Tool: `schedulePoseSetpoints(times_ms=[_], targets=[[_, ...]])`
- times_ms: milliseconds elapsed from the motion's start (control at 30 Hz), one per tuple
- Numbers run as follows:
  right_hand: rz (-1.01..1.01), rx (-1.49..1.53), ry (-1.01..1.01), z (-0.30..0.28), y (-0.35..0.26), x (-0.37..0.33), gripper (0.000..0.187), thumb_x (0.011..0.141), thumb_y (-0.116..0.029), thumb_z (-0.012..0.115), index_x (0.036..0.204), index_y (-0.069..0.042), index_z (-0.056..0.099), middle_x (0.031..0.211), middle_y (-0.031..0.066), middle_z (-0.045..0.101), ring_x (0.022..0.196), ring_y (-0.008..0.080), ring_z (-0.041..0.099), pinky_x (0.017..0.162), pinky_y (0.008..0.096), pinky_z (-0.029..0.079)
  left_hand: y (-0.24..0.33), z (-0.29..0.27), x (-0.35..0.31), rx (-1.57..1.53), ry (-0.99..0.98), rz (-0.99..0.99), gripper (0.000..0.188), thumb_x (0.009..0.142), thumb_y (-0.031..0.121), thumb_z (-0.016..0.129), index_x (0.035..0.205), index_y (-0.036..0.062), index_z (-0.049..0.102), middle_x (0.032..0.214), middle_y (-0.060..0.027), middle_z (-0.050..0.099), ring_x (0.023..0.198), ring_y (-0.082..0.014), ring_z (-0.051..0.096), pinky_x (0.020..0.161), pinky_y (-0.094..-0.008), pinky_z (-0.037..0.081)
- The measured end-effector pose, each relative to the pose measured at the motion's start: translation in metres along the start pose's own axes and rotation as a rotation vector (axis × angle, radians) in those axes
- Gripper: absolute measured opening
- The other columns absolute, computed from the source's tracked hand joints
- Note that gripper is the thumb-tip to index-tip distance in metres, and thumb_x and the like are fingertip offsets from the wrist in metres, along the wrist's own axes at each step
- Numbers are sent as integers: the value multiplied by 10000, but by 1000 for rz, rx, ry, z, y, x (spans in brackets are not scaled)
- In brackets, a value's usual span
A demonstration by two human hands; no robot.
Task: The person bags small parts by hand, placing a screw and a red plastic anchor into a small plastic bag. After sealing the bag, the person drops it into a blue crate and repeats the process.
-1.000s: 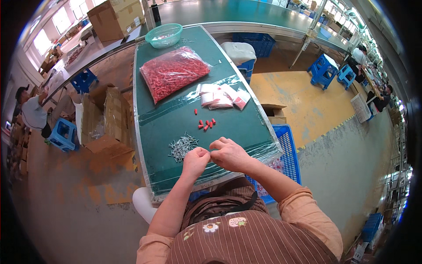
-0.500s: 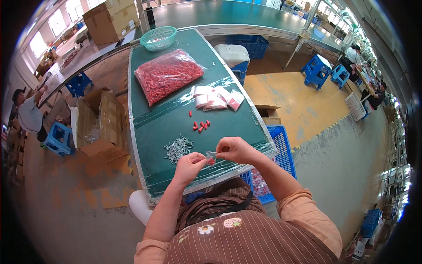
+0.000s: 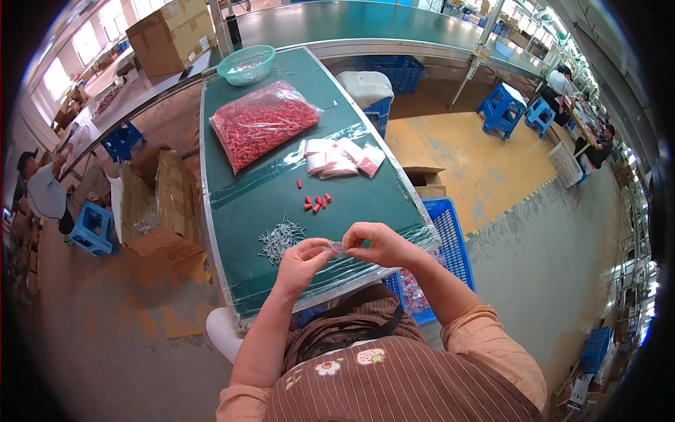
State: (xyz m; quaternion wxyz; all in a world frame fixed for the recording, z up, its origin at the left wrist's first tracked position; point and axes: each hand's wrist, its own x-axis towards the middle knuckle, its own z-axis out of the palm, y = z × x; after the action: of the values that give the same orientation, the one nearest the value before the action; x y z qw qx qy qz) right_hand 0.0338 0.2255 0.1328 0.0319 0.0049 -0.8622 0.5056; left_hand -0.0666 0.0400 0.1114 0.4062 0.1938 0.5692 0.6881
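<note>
Counter (image 3: 242, 211): spread across the frame's centre.
Left hand (image 3: 299, 264): pinched the left side of a small clear bag (image 3: 337, 247), lower centre.
Right hand (image 3: 381, 245): pinched its right side.
Small clear bag: seemed light, limp, slippery, best gripped by its edges; contents too blurred to tell.

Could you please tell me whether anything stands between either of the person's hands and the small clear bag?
Nothing visible does: the left hand and right hand both pinch the small clear bag. The grey screws lie on the table beyond the left hand, not between.
</note>
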Motion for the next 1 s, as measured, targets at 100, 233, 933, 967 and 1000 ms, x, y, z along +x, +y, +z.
schedulePoseSetpoints(times_ms=[100,233,933,967,1000], targets=[[22,-1,-38,-2,-4,-2,112,799,-28,663,895,-13,606,837,59,617,743,131,583,672,263,481,-8,-5,3,55,5,16,76,832,64,661,903,48,637,770,31,625,630,-5,471,544,-158,348],[44,9,34,-1,-4,-5,115,807,-38,664,902,-8,607,827,59,621,742,120,584,678,255,483,-11,2,-1,17,10,44,61,835,69,658,885,51,627,742,33,607,599,-9,460,514,-161,336],[11,473,205,41,30,10,100,836,-84,631,825,0,577,702,23,606,674,67,560,598,245,463,-42,-15,6,-50,229,48,63,876,79,593,816,70,575,613,28,490,441,-36,395,356,-185,274],[6,594,210,45,31,6,85,835,-70,612,823,1,567,695,17,591,662,58,537,592,237,449,-42,-16,6,-60,259,43,59,871,75,600,817,65,579,618,28,494,451,-36,401,364,-185,278],[-3,497,224,41,28,1,63,831,-51,593,812,-3,556,692,11,579,655,59,527,593,232,441,-37,-15,6,-50,216,53,59,871,75,600,817,65,579,618,28,494,451,-36,401,364,-185,278]])
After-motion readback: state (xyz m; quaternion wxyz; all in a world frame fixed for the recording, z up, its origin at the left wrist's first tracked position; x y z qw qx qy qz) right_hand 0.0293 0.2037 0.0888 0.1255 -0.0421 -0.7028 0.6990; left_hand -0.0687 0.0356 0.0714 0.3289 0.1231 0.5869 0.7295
